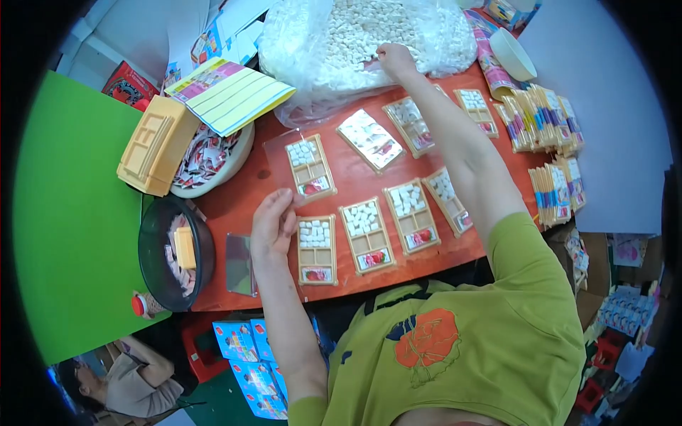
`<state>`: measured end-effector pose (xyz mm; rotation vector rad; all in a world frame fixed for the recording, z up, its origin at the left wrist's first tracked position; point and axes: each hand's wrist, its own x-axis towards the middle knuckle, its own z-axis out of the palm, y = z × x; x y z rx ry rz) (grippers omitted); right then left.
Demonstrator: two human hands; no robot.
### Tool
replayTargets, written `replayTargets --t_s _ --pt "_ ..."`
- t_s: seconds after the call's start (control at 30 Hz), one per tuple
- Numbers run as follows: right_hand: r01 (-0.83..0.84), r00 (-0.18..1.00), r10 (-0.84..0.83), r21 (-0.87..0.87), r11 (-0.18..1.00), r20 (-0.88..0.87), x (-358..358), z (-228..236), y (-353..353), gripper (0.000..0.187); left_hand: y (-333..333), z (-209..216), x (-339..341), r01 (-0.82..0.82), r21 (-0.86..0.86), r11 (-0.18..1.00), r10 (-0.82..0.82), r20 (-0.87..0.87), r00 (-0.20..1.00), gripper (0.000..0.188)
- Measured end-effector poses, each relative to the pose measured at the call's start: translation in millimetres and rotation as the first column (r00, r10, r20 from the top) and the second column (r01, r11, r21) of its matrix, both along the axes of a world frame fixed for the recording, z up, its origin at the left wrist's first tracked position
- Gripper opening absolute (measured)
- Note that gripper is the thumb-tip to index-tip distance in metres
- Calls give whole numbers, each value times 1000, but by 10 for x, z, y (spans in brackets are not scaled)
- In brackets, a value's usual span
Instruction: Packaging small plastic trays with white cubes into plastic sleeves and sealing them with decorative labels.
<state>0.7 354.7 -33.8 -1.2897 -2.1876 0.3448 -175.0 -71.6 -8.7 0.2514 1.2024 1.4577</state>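
Observation:
My left hand (pixel 272 224) is held over the left part of the red table with its fingers curled. Its fingertips are beside a beige compartment tray (pixel 310 167) holding small white blocks and a red-printed packet. A faint clear plastic edge shows around that tray; whether I grip it, I cannot tell. My right arm stretches forward, and my right hand (pixel 397 61) is closed at the heap of small white blocks (pixel 366 32) in a large clear bag (pixel 295 50). What is inside its fingers is hidden. Several similar filled trays (pixel 366 236) lie in rows between my arms.
Stacked packed trays (pixel 543 117) stand at the right edge, near a white bowl (pixel 512 55). On the left are a tub of packets (pixel 245 153), a beige tray stack (pixel 158 145), yellow sheets (pixel 231 96) and a black basin (pixel 201 291). Another person (pixel 138 380) is at lower left.

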Motion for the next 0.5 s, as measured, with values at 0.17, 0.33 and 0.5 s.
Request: replayTargets --t_s 0.17,0.33,0.5 --pt "-4 946 48 -136 991 322 -346 -27 7 26 -303 37 -24 -176 -44 983 175 -20 984 11" --pt "-115 918 120 -36 993 377 -281 13 47 26 -482 38 -59 -227 -45 973 226 -33 974 9" --pt "-158 954 163 -39 987 253 -204 44 297 24 -425 -18 -83 -240 -49 970 238 -38 970 11"
